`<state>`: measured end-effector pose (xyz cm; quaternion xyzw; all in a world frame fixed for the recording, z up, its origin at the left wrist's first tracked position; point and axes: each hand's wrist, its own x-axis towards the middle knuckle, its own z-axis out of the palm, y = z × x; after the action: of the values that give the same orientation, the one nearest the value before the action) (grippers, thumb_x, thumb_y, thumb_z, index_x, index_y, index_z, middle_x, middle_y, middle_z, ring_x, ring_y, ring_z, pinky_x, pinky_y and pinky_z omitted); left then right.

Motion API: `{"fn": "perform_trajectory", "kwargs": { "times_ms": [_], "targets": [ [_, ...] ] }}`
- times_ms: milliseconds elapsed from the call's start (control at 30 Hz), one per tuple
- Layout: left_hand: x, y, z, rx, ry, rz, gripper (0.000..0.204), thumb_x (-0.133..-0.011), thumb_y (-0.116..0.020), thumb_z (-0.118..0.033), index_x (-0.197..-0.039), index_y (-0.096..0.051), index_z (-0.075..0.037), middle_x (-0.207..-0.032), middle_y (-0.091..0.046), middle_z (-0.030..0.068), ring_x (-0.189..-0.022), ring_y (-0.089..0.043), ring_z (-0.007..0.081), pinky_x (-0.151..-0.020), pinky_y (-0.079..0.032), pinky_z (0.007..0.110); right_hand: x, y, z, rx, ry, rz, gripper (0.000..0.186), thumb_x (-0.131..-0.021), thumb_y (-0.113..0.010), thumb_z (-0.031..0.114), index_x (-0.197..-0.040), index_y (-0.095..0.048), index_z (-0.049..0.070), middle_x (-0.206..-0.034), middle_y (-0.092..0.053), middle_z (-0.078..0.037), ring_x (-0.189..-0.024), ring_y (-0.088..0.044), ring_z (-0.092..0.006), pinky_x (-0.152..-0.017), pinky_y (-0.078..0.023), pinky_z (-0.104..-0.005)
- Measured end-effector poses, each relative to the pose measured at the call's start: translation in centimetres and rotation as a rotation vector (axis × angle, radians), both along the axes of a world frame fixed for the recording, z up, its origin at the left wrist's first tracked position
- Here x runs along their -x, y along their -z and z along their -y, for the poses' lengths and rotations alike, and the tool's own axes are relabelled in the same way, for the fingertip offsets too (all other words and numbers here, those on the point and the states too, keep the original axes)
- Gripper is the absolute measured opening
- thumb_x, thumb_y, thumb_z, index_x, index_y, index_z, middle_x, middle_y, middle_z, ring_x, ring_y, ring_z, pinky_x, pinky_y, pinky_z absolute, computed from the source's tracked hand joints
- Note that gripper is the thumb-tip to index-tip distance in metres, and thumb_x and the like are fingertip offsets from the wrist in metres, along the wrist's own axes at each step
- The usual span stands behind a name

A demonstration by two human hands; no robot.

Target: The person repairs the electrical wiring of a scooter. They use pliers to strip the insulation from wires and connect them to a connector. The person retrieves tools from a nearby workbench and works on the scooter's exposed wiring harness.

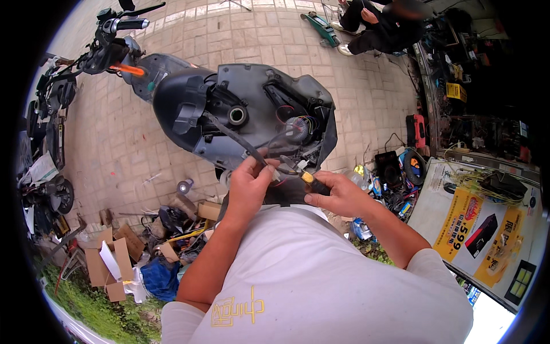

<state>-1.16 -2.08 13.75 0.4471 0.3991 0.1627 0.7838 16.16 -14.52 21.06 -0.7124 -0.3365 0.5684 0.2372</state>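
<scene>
Just beyond the pale grey cloth T-shirt, we saw two bare hands at work close together. The left hand had its fingers pinched around a thick black flexible cable, which ran up across the scooter. The right hand had its fingers curled closed around a yellow-and-black-handled tool; we could not tell how its tip stood among the wires. Beneath and past them lay the dark grey plastic scooter body, with a black round-rimmed opening and a silvery ribbed round part beside thin coloured wires. Farther off, on pale brick paving, we saw a long green object near a seated person in dark clothes.
</scene>
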Motion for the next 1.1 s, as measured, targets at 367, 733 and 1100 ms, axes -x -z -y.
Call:
{"fn": "perform_trajectory", "kwargs": {
  "times_ms": [367,733,1100],
  "targets": [
    [0.5,0.3,-0.1,-0.124,0.088,-0.045,0.043,-0.092,-0.056,-0.005,-0.130,-0.045,0.010,-0.099,-0.065,0.0060,-0.087,-0.058,0.0086,-0.076,-0.047,0.023,-0.1,-0.6,-3.2,0.205,-0.226,-0.040,0.025,-0.082,-0.061,0.022,-0.091,-0.060,-0.002,-0.074,-0.059,-0.010,-0.071,-0.055,-0.0189,-0.066,-0.044,-0.0337],
    [0.6,0.6,-0.1,-0.117,0.102,-0.044,0.043,-0.092,-0.056,-0.001,-0.132,-0.044,0.010,-0.106,-0.065,0.0099,-0.097,-0.060,0.0127,-0.087,-0.047,0.026,0.4,0.0,-3.2,0.185,-0.148,-0.121,0.025,-0.083,-0.062,0.022,-0.092,-0.063,-0.002,-0.074,-0.060,-0.006,-0.070,-0.053,-0.0140,-0.065,-0.043,-0.0311],
    [0.4,0.2,-0.4,-0.143,0.092,0.022,0.027,-0.091,-0.053,-0.003,-0.117,-0.057,0.004,-0.097,-0.068,0.0101,-0.086,-0.062,0.0122,-0.075,-0.050,0.027,1.4,2.8,-1.8,-0.056,-0.120,-0.054,0.026,-0.090,-0.063,0.025,-0.098,-0.059,0.001,-0.073,-0.053,0.003,-0.065,-0.046,-0.0072,-0.056,-0.039,-0.0265]
  ]
}}
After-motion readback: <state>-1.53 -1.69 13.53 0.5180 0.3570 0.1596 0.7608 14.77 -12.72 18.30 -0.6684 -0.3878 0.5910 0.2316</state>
